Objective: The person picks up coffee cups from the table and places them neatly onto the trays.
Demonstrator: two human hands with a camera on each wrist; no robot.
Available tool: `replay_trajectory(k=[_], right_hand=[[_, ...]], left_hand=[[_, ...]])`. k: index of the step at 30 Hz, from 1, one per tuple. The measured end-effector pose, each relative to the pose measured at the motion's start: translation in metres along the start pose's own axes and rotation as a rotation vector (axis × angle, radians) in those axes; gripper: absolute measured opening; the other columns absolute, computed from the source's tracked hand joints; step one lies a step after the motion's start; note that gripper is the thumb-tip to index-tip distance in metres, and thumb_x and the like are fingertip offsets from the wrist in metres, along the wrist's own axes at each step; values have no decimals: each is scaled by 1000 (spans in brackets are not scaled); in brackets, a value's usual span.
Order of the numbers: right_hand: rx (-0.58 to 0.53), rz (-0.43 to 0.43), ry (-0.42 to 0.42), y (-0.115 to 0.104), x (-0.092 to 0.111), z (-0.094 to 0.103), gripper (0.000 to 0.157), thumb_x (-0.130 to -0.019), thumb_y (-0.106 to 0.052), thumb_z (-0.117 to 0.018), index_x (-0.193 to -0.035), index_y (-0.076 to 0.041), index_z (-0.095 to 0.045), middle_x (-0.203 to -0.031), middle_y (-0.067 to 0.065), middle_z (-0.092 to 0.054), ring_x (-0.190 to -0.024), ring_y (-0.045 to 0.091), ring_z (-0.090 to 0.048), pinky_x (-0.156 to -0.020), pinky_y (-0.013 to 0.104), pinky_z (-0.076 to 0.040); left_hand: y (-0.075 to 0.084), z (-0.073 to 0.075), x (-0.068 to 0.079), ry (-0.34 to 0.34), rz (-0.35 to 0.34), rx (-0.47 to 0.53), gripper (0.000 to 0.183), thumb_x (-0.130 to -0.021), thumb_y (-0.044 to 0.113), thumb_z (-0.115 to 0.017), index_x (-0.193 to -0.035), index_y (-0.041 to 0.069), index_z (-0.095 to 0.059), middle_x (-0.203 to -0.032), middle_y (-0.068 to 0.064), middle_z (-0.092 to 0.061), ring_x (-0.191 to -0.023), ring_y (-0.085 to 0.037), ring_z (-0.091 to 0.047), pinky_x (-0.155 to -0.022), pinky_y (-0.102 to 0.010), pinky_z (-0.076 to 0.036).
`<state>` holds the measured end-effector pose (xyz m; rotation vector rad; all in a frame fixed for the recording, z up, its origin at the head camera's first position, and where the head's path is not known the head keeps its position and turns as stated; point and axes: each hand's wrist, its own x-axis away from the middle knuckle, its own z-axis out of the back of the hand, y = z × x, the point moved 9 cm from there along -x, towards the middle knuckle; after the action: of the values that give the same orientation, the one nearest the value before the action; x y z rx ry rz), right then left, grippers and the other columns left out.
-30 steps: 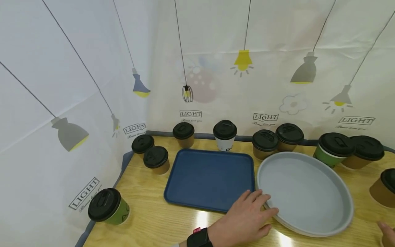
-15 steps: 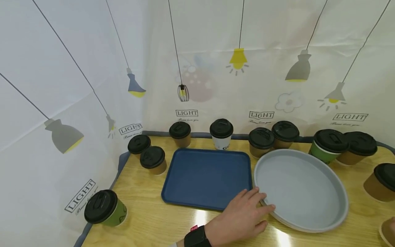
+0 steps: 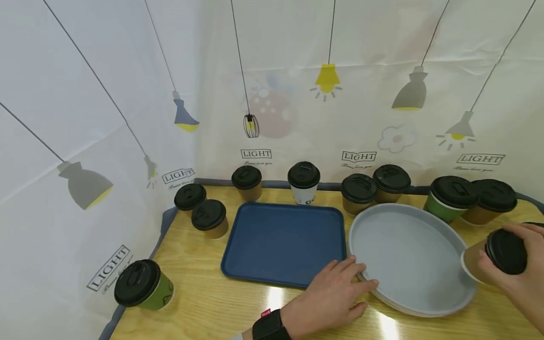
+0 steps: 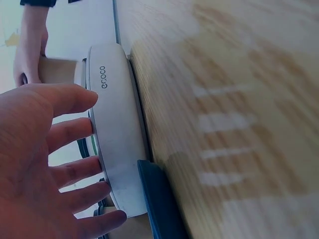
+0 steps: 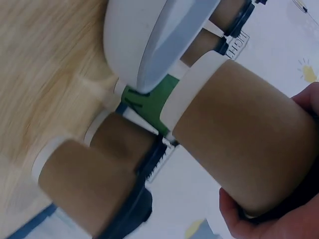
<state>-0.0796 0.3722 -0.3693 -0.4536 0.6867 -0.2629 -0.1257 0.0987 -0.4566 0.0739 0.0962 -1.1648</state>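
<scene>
My right hand (image 3: 522,269) grips a brown paper coffee cup (image 5: 249,134) by its black lid, tilted over the right rim of a round grey tray (image 3: 412,259). In the right wrist view the cup's white base points toward the tray. My left hand (image 3: 327,297) has its fingers extended, fingertips right at the near left rim of the round tray. From the left wrist view, those fingertips lie along the tray's pale side wall, marked "ecoco". A blue rectangular tray (image 3: 284,243) lies just left of the round one, partly overlapped by the left hand in the head view.
Lidded cups line the back: a white cup (image 3: 303,184), a green cup (image 3: 450,198) and several brown ones, including a brown cup (image 3: 209,219) at left. Another green cup (image 3: 144,285) stands at front left. A printed cloth (image 3: 297,94) walls the back and left.
My right hand has come in from the lower right, bringing the brown coffee cup over the round tray's edge. The left hand stays at the rim. The view has shifted slightly.
</scene>
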Motion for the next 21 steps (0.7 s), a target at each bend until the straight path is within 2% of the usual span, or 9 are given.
replay_trajectory(k=[1,3,7,10,14,21], right_hand=[[40,-1,-40,-4,-3,-5,68,-92,-34,-64,-139,12,-47,-141,37,-40,-128,57,-37,-112,69,-31],[94,2,-90,-9,-8,-14,65,-84,-17,-70,-138,11,-48,-141,37,-40,-126,56,-38,-106,70,-35],[152,35,-195,-12,-18,-37,68,-78,-18,-79,-134,10,-50,-135,38,-42,-118,60,-41,-96,75,-37],[156,47,-282,-9,-24,-58,70,-78,-21,-82,-132,10,-49,-134,41,-40,-117,62,-39,-96,78,-35],[153,69,-304,-6,-27,-75,69,-78,-24,-82,-130,9,-51,-132,41,-40,-114,64,-40,-96,77,-33],[209,45,-269,0,-21,-85,63,-79,-24,-78,-127,8,-52,-131,41,-40,-110,64,-41,-87,75,-39]], left_hand=[[-1,0,0,-3,2,-2,44,-104,47,-61,-146,35,-61,-145,2,-56,-143,-21,-46,-112,-33,-44],[-1,-1,1,-10,6,-3,44,-104,47,-60,-146,36,-60,-145,2,-55,-144,-21,-45,-112,-33,-44],[-2,-1,2,-8,8,2,44,-104,47,-60,-146,36,-60,-146,3,-55,-144,-20,-44,-112,-33,-44],[-4,-1,4,2,12,7,43,-105,46,-59,-147,36,-60,-146,3,-55,-144,-20,-44,-112,-33,-44],[-6,-2,6,-3,21,8,44,-105,47,-59,-148,37,-58,-148,4,-53,-146,-20,-42,-112,-32,-44],[-6,-4,7,-33,21,42,44,-105,46,-58,-149,39,-56,-150,6,-50,-148,-17,-37,-111,-30,-43]])
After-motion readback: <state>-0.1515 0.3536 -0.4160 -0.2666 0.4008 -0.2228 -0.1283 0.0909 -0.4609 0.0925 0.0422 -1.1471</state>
